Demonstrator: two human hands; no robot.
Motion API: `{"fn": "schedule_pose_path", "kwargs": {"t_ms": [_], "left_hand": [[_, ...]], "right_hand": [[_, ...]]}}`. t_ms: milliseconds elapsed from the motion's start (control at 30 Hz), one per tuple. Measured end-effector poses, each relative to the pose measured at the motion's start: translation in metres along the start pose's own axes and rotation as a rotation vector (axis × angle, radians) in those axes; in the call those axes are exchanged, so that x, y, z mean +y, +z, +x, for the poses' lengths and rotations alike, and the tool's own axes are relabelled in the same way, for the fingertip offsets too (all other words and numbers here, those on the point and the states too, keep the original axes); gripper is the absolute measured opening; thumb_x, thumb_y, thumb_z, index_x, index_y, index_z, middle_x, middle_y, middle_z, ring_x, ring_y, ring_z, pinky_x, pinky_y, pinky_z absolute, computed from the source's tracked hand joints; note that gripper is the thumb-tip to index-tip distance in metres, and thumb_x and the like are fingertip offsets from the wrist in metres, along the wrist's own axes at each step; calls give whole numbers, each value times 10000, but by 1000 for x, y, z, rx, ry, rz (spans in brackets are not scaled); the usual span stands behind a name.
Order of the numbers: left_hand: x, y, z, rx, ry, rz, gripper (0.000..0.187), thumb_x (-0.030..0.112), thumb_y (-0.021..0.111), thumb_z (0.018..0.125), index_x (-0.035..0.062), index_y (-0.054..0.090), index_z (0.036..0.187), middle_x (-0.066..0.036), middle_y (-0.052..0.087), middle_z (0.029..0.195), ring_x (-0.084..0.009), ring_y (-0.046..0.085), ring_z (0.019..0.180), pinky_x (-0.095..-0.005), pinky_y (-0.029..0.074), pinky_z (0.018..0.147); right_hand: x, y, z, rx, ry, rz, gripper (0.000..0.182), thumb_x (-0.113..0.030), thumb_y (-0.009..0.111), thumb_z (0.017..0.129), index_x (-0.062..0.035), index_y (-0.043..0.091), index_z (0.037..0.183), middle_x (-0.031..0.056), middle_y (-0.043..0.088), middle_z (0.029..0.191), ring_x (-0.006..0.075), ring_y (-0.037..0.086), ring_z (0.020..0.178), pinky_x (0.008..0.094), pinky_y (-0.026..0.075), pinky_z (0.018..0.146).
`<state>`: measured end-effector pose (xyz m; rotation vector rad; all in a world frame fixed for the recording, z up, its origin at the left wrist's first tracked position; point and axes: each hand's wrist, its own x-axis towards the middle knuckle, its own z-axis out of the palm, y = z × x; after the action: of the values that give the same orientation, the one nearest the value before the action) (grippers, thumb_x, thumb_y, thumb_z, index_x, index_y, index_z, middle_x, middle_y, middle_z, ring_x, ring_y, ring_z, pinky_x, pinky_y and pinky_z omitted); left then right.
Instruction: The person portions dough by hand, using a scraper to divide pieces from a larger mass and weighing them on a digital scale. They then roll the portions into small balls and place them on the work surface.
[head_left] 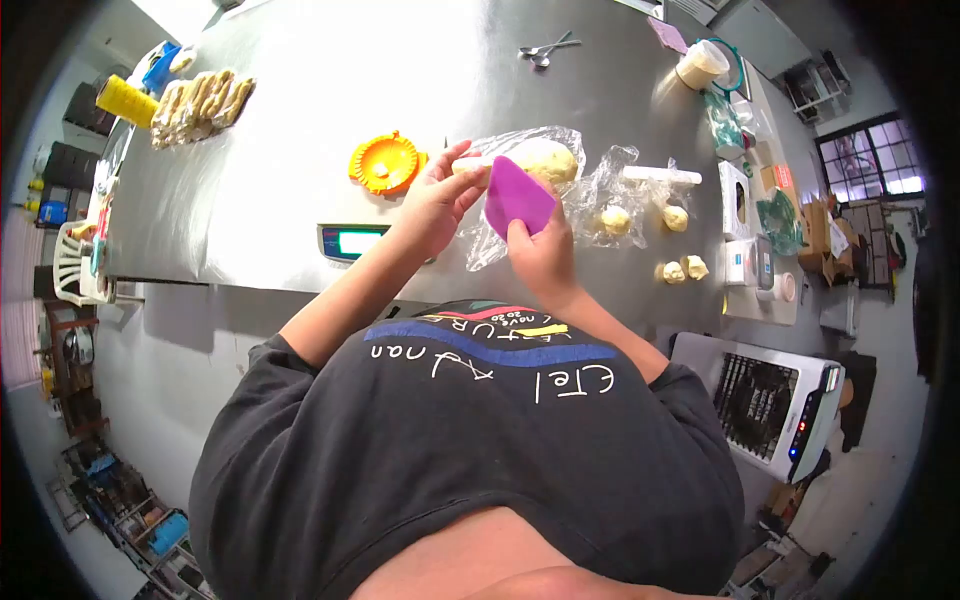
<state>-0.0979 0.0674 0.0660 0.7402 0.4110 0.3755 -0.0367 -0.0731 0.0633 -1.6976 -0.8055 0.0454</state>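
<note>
My right hand point(542, 258) grips a purple dough scraper point(520, 198), held upright against the pale dough point(548, 160). The dough lies on a sheet of clear plastic point(487, 250). At the dough's left end, my left hand point(440, 200) has its thumb and fingers around a pale piece of it; the scraper partly hides the join. An orange dumpling mould point(384, 164) sits left of my left hand. Below it, partly behind my left forearm, is a kitchen scale with a lit green display point(360, 243).
Right of the dough are crumpled plastic film point(648, 190), a white rolling pin point(662, 176) and several small dough lumps point(695, 266). Metal spoons point(548, 50) lie at the back. Bagged food point(202, 107) stands far left, a tub point(703, 64) far right. The steel table's point(260, 240) front edge is near my body.
</note>
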Motion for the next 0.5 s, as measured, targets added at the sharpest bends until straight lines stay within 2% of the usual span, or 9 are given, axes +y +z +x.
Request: {"fn": "schedule_pose_path", "kwargs": {"t_ms": [100, 167, 300, 367, 433, 500], "left_hand": [[-7, 1, 8, -138, 0, 67, 449, 65, 596, 843, 4, 443, 1261, -93, 572, 1065, -129, 557, 978, -246, 434, 917], [-7, 8, 9, -136, 73, 346, 437, 77, 609, 847, -9, 447, 1244, -96, 548, 1126, -130, 548, 994, -250, 417, 911], [-10, 28, 6, -154, 201, 412, 477, 33, 617, 831, -30, 430, 1266, -106, 544, 1185, -135, 550, 1029, -256, 437, 912], [-13, 33, 9, -156, 217, 417, 479, 10, 627, 818, -34, 438, 1257, -102, 546, 1183, -140, 550, 1036, -259, 452, 897], [-17, 36, 14, -212, 329, 484, 465, -11, 625, 814, -31, 453, 1245, -100, 550, 1173, -140, 552, 1033, -256, 467, 879], [-16, 41, 13, -238, 318, 505, 460, -17, 626, 811, -30, 459, 1240, -98, 552, 1168, -139, 555, 1027, -256, 475, 870]], "right_hand": [[6, -3, 2, -16, -26, -22, 481, 1, 490, 747, -60, 448, 1223, 224, 592, 986, 380, 603, 891, 419, 488, 756], [2, -8, 2, -16, 17, -88, 498, 16, 469, 741, -57, 446, 1233, 223, 564, 1051, 384, 589, 927, 412, 489, 759], [-7, -14, 3, 2, 24, -144, 503, 35, 454, 728, -35, 448, 1226, 215, 504, 1166, 370, 554, 1019, 401, 476, 817], [-3, -15, 7, 98, -161, -157, 513, 51, 442, 721, -9, 438, 1231, 199, 435, 1264, 357, 501, 1113, 391, 449, 887], [-7, -17, 10, 115, -142, -127, 519, 57, 439, 718, -1, 434, 1234, 197, 426, 1281, 354, 485, 1139, 388, 435, 912], [-9, -20, 12, 128, -122, -93, 526, 63, 436, 714, 8, 429, 1237, 195, 417, 1299, 350, 469, 1164, 384, 421, 936]]}}
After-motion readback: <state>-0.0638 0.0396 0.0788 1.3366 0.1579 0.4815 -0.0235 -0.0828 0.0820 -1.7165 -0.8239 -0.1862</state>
